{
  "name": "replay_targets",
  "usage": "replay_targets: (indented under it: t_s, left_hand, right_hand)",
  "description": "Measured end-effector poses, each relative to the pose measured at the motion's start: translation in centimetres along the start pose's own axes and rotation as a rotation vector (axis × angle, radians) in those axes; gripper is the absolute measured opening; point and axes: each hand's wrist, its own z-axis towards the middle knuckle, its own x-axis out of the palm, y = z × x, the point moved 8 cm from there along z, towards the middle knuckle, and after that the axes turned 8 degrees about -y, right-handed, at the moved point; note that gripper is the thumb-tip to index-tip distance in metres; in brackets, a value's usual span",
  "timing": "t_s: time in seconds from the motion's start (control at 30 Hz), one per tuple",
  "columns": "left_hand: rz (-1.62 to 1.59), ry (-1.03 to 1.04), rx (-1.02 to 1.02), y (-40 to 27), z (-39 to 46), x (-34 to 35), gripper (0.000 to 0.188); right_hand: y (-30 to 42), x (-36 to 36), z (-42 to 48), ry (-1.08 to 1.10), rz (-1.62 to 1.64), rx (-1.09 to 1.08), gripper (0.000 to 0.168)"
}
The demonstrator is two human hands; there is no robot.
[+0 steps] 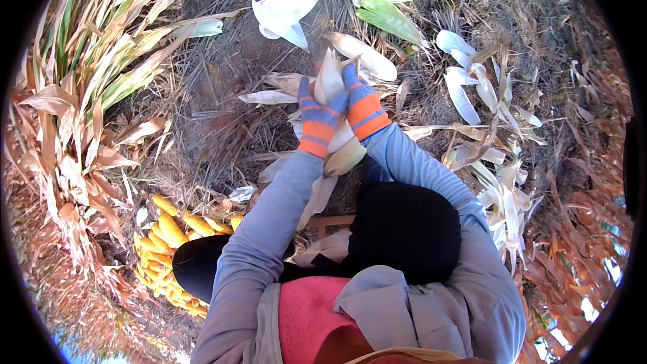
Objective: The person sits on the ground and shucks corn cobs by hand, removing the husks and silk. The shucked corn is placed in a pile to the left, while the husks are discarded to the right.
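An ear of corn in pale dry husk (329,78) is held upright between my two gloved hands, in front of my knees. My left hand (319,114), in a blue and orange knit glove, grips its left side and lower part. On its right side, my right hand (361,96), in a matching glove, has its fingers against the husk near the tip. The kernels are hidden by the husk. Loose husks (346,156) lie below my hands, between my forearms. One more pale husk (366,55) lies just beyond the ear.
Husked yellow corn ears (169,232) are piled beside my left knee. Dry corn stalks with leaves (71,91) stand or lean at the left. White and green husks (386,12) are scattered on the straw-covered soil ahead, and more husks (505,202) lie at the right.
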Motion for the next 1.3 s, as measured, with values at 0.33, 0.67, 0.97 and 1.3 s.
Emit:
replay_targets:
  t_s: [0.33,0.67,0.97,1.3]
  left_hand:
    - [-0.004,0.023,0.039,-5.7,2.3,0.5,0.032]
    - [-0.455,-0.351,-0.324,-4.0,4.9,-10.9,0.041]
    - [-0.52,-0.386,-0.257,-5.0,6.2,-13.0,0.051]
    - [-0.698,-0.562,-0.343,-1.4,6.1,-16.3,0.054]
  right_hand:
    - [0.8,1.9,-1.2,0.178,-0.387,-0.345,0.025]
    - [6.1,-13.4,5.4,-0.22,0.414,-0.195,0.028]
    - [4.1,-9.7,3.5,0.0,0.448,-0.109,0.066]
    - [1.9,-8.8,2.7,0.165,0.523,-0.063,0.07]
